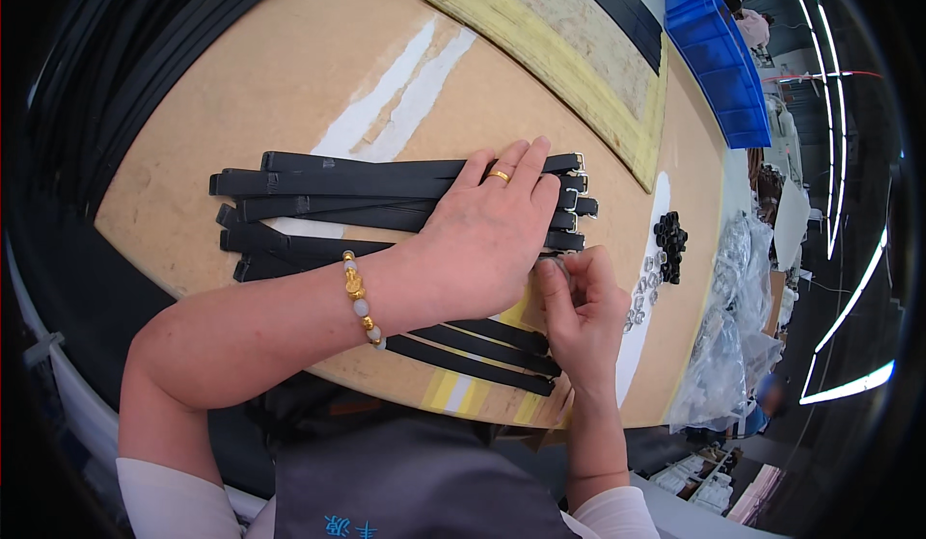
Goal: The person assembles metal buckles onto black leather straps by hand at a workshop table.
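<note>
The left hand (497,226) is laid palm down across black straps (367,177) fitted with metal buckles (581,163), its fingers extended; whether anything is gripped beneath it cannot be told. The right hand (588,298) is held just beside it at the strap ends, its fingers curled together, with whatever may be pinched hidden. The straps are spread on the bench (222,144). Small black parts (670,247) and silvery pieces (641,303) are gathered to the right.
</note>
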The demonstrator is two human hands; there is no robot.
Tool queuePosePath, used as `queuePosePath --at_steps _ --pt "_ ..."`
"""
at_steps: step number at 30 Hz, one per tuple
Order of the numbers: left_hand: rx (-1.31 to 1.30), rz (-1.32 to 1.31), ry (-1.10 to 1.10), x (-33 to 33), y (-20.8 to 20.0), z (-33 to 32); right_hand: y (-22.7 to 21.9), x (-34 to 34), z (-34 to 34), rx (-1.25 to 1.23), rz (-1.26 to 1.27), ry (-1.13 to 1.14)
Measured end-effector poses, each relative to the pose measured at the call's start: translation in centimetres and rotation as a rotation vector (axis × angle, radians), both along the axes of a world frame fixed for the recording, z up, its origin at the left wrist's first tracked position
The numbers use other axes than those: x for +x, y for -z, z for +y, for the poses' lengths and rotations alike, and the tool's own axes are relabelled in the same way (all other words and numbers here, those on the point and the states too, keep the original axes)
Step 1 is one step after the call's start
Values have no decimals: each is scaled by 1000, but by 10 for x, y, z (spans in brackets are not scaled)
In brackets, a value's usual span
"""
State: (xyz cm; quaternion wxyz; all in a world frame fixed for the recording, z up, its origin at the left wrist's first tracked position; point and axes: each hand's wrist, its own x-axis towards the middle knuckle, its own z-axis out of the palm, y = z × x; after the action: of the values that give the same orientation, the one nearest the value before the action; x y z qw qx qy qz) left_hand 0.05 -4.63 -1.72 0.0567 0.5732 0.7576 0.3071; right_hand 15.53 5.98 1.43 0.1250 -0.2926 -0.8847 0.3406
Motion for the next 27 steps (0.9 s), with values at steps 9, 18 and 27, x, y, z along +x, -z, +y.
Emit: queuePosePath --at_steps 9,18,27 --pt "-13 -16 -7 0 3 1 -2 2 -6 21 -34 -4" --pt "-6 9 -34 -3 -1 0 17 5 3 -194 202 145" --pt "-60 95 -26 0 6 -2 6 -16 1 -60 89 37"
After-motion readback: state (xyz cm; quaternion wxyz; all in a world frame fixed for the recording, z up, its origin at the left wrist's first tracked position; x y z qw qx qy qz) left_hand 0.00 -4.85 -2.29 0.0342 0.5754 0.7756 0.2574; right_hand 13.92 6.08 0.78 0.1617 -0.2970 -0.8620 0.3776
